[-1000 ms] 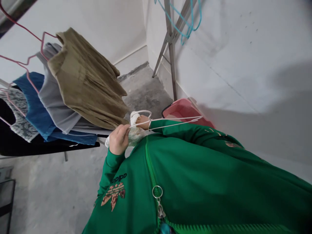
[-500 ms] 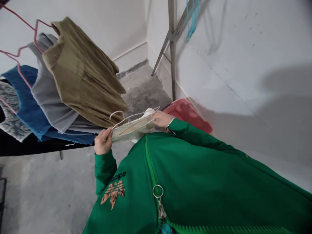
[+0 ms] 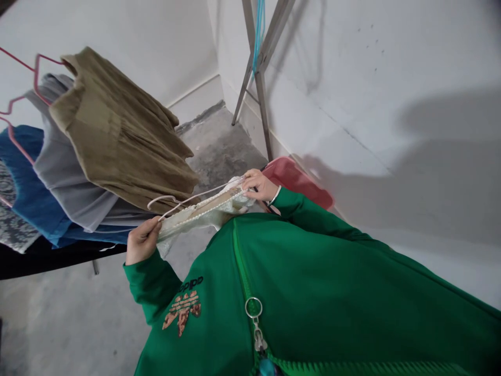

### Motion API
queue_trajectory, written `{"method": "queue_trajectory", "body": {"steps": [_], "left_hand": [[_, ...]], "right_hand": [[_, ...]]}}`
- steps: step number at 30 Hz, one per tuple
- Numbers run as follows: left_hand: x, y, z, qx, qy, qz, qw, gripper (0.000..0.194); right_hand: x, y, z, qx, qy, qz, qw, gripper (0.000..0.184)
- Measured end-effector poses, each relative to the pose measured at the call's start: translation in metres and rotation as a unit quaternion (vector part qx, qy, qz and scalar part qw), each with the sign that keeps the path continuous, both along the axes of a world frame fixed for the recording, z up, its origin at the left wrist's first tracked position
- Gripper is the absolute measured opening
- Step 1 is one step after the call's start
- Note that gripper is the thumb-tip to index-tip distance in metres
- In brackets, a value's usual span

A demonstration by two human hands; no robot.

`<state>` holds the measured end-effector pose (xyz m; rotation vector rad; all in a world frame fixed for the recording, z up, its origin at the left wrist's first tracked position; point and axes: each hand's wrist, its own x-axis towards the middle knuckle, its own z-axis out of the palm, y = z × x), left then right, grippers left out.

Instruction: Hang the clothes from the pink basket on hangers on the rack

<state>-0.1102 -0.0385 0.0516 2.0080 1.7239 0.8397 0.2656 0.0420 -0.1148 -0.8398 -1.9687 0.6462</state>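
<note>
A pale, off-white garment (image 3: pixel 203 215) with a scalloped trim along its opening is stretched between my two hands, in front of the green jacket. My left hand (image 3: pixel 143 241) pinches its left end together with the end of a light pink hanger (image 3: pixel 193 197). At the other end my right hand (image 3: pixel 259 185) is closed on the garment and the hanger's far tip. The hanger's hook points left, towards the hanging clothes. The lower part of the garment is hidden behind the jacket.
An olive garment (image 3: pixel 113 125), a grey one (image 3: pixel 74 180) and a blue one (image 3: pixel 39 193) hang at the left on pink hangers. A pink basin (image 3: pixel 299 183) stands on the floor by the wall. Beyond it are metal rack legs (image 3: pixel 260 68) and blue hangers (image 3: pixel 258 36).
My left hand has moved left and slightly down, and the garment's opening is pulled wider. My right hand has shifted slightly. The view has turned, so the rack and clothes appear further left.
</note>
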Motion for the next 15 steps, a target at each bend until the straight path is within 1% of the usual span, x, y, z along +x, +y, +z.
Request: {"method": "queue_trajectory", "body": {"steps": [2,4,6,9,12,15], "left_hand": [[0.001,-0.002,-0.003,0.016,-0.026,0.029,0.999,0.023],[0.003,-0.005,-0.006,0.036,-0.055,0.066,0.996,0.024],[0.003,-0.008,-0.009,0.041,-0.071,0.09,0.993,0.025],[0.001,-0.011,-0.009,0.016,-0.055,0.092,0.994,0.026],[-0.006,-0.013,-0.006,0.022,-0.015,0.096,0.995,0.026],[-0.011,-0.014,-0.002,0.051,0.029,0.098,0.993,0.026]], "right_hand": [[0.001,0.0,0.006,0.055,-0.044,-0.024,0.997,0.022],[0.002,0.001,0.013,0.095,-0.075,-0.031,0.992,0.017],[0.004,0.002,0.018,0.12,-0.09,-0.022,0.988,0.017],[0.006,0.006,0.023,0.153,-0.08,0.017,0.985,0.018],[0.004,0.009,0.025,0.163,-0.066,0.061,0.982,0.019],[0.001,0.012,0.032,0.136,-0.082,0.086,0.984,0.026]]}}
